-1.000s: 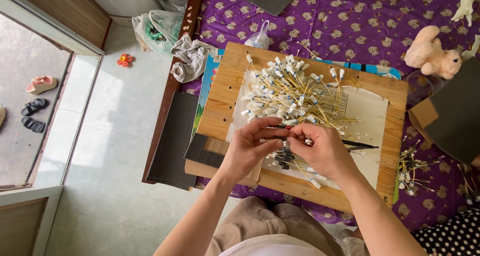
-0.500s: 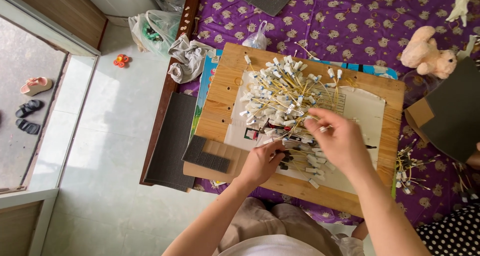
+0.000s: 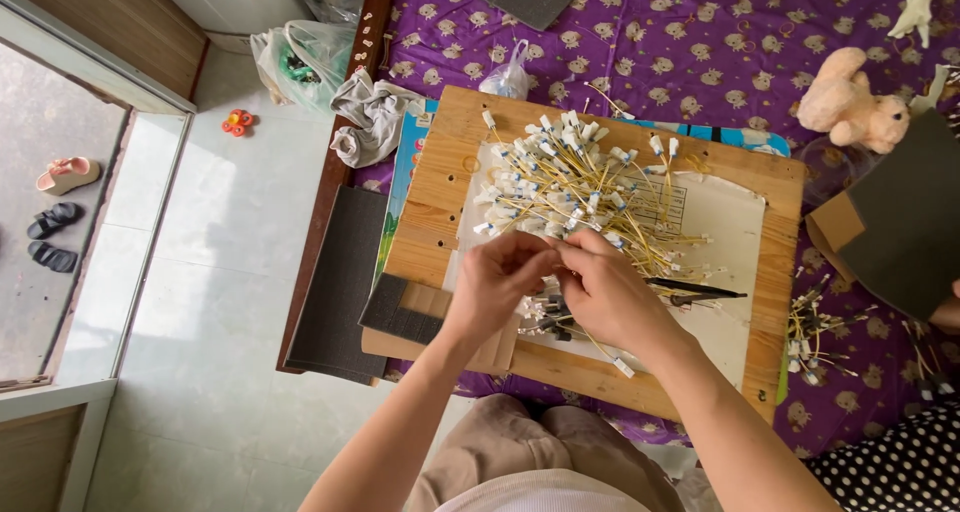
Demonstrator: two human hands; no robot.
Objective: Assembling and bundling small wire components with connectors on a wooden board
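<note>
A wooden board [image 3: 440,187] lies across my lap with a sheet of paper [image 3: 725,232] on it. A big pile of thin yellow wires with white end caps [image 3: 575,187] fans over the paper. My left hand [image 3: 497,282] and my right hand [image 3: 605,290] meet at the pile's near edge, fingertips pinched together on a yellow wire. Under my hands lies a smaller bunch of wires with dark ends [image 3: 545,317]. A black pen-like tool [image 3: 695,292] rests on the paper just right of my right hand.
The board sits on a purple patterned bedspread [image 3: 690,32] with a pink plush toy [image 3: 850,102], a cardboard box [image 3: 900,222] and more loose wires [image 3: 815,337] at right. Dark foam pads [image 3: 345,272], a grey cloth [image 3: 370,122] and a tiled floor [image 3: 210,302] lie left.
My right hand reached up into the pile half a second ago and has come back down. Both hands are together again at the pile's near edge.
</note>
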